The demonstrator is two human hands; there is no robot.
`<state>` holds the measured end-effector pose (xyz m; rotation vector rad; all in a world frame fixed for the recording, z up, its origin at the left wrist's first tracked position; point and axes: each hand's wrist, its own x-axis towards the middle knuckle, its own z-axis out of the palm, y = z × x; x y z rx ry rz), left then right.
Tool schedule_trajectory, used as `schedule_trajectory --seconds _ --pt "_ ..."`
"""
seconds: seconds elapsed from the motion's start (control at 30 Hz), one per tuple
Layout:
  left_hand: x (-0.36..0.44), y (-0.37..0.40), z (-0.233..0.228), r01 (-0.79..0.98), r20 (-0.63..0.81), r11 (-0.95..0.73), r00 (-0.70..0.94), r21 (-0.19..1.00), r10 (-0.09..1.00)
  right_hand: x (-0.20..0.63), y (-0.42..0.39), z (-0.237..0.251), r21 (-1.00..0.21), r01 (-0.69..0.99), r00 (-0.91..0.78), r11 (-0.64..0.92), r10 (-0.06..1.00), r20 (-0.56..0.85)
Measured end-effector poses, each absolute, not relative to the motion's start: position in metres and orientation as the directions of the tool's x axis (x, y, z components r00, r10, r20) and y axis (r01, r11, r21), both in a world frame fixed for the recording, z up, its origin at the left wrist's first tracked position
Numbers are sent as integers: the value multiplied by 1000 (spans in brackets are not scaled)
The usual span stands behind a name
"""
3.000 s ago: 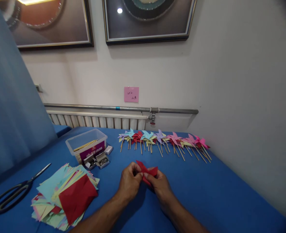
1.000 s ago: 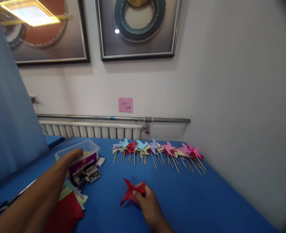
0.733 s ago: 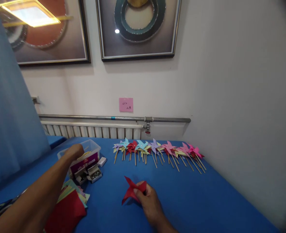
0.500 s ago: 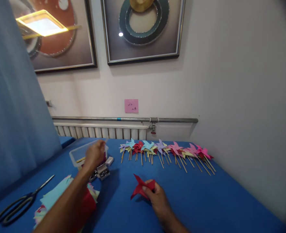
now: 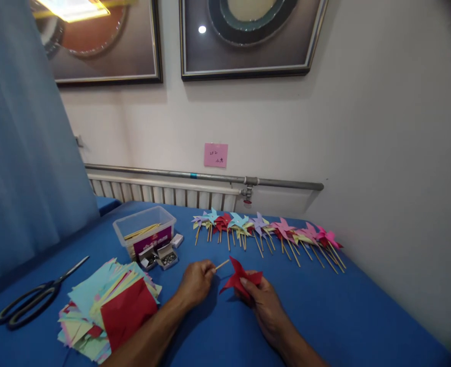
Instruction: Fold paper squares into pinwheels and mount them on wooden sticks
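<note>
We see a thin wooden stick (image 5: 221, 264) poking from the left fingertips toward a folded red paper pinwheel (image 5: 240, 278) pinched under the right fingers.

Two bare forearms in view, entering from the bottom edge. No sleeves visible on either arm up to the frame edge. Left hand (image 5: 194, 283): no ring, no watch, no glove seen. Right hand (image 5: 262, 300): likewise bare, no wristband. Fingers (image 5: 209, 269) uncovered; nails short, detail too small to tell more. Nothing else of the person shows.
</note>
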<state>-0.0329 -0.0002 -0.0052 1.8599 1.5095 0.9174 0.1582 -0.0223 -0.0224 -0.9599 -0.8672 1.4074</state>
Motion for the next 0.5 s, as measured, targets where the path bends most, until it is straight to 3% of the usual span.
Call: schedule_trajectory --seconds 0.27,0.5 --pt "-20 -18 -7 464 121 -253 295 849 948 158 -22 -23 -933 -355 1 -61 998 -66" --pt "-17 -23 -1 545 120 -242 251 803 961 160 -12 -39 -928 -370 35 -41 998 -58"
